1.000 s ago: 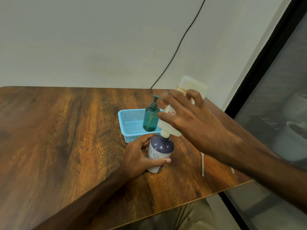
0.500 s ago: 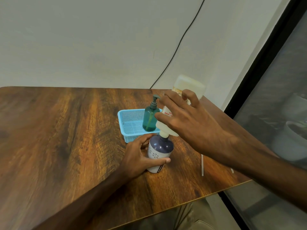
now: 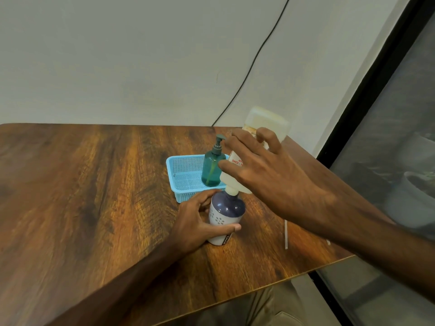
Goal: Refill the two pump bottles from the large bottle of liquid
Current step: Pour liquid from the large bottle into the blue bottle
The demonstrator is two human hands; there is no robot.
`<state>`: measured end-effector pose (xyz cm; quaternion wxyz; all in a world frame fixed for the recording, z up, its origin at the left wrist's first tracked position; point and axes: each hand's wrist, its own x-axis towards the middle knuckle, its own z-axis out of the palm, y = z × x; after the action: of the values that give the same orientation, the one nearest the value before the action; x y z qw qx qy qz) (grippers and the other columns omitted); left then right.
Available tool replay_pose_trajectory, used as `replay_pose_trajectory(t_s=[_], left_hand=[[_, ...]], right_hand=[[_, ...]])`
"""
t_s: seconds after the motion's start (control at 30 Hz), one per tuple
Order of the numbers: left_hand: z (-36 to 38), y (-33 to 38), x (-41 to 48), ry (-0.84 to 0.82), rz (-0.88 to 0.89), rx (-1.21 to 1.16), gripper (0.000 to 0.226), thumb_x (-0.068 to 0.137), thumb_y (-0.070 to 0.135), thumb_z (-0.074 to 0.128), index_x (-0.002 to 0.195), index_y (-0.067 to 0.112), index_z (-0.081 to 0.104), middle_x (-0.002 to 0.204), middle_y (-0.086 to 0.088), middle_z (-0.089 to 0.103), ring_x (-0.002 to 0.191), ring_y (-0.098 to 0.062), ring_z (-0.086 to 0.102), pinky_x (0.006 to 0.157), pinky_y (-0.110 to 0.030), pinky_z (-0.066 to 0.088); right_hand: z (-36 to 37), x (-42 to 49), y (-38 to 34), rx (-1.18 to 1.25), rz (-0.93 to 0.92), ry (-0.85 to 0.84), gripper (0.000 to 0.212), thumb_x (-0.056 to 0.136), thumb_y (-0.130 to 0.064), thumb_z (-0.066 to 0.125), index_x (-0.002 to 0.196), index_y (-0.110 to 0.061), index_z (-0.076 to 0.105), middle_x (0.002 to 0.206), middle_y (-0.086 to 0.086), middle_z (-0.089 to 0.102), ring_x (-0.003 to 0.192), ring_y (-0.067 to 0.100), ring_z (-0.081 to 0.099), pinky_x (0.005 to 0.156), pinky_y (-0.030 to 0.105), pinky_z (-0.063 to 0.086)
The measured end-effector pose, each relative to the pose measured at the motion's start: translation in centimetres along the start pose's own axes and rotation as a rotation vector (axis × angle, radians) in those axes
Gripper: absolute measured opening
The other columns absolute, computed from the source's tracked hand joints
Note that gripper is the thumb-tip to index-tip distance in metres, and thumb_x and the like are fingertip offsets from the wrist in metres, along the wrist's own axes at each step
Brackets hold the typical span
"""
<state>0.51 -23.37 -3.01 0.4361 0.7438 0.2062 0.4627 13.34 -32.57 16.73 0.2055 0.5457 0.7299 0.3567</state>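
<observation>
My right hand (image 3: 266, 175) grips the large translucent white bottle (image 3: 268, 121), tipped steeply with its neck down on the mouth of the navy and white bottle (image 3: 226, 210). That bottle stands upright on the wooden table (image 3: 94, 196), its pump off, and my left hand (image 3: 195, 222) holds it round the body. The teal pump bottle (image 3: 213, 167) stands upright in the blue plastic basket (image 3: 181, 170), just behind the two hands, with its pump on.
A thin white pump tube (image 3: 286, 234) lies on the table right of the navy bottle, near the table's right edge. A black cable (image 3: 249, 67) runs down the wall behind. A dark window frame (image 3: 367, 95) stands at the right.
My right hand has raised the base of the large bottle a little higher, so it tips more steeply. The left hand and the navy bottle have stayed put.
</observation>
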Motion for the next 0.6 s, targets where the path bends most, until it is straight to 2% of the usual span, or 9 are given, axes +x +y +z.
replay_pose_trajectory(t_s=[0.3, 0.47, 0.6], left_hand=[[0.0, -0.1, 0.1, 0.005, -0.01, 0.028, 0.075, 0.066, 0.057, 0.097, 0.131, 0.053, 0.059, 0.13, 0.025, 0.07, 0.119, 0.001, 0.068, 0.092, -0.01, 0.053], [0.0, -0.3, 0.1, -0.001, -0.022, 0.036, 0.078, 0.065, 0.057, 0.097, 0.133, 0.048, 0.06, 0.13, 0.022, 0.07, 0.121, -0.004, 0.068, 0.096, -0.019, 0.056], [-0.1, -0.1, -0.1, -0.006, -0.025, 0.035, 0.076, 0.065, 0.056, 0.097, 0.131, 0.046, 0.062, 0.128, 0.022, 0.071, 0.119, -0.004, 0.069, 0.095, -0.018, 0.056]], right_hand=[[0.2, 0.0, 0.0, 0.009, 0.01, 0.031, 0.065, 0.09, -0.019, 0.07, 0.145, -0.02, 0.035, 0.16, 0.017, 0.019, 0.15, 0.037, 0.012, 0.105, 0.05, -0.005], [0.5, -0.2, 0.3, 0.071, 0.027, 0.057, 0.066, 0.089, -0.021, 0.071, 0.145, -0.024, 0.036, 0.159, 0.015, 0.021, 0.15, 0.036, 0.012, 0.106, 0.049, -0.004], [0.6, -0.9, 1.0, 0.177, 0.108, 0.073, 0.075, 0.075, -0.016, 0.081, 0.141, -0.03, 0.048, 0.152, 0.011, 0.035, 0.146, 0.034, 0.023, 0.107, 0.047, 0.008]])
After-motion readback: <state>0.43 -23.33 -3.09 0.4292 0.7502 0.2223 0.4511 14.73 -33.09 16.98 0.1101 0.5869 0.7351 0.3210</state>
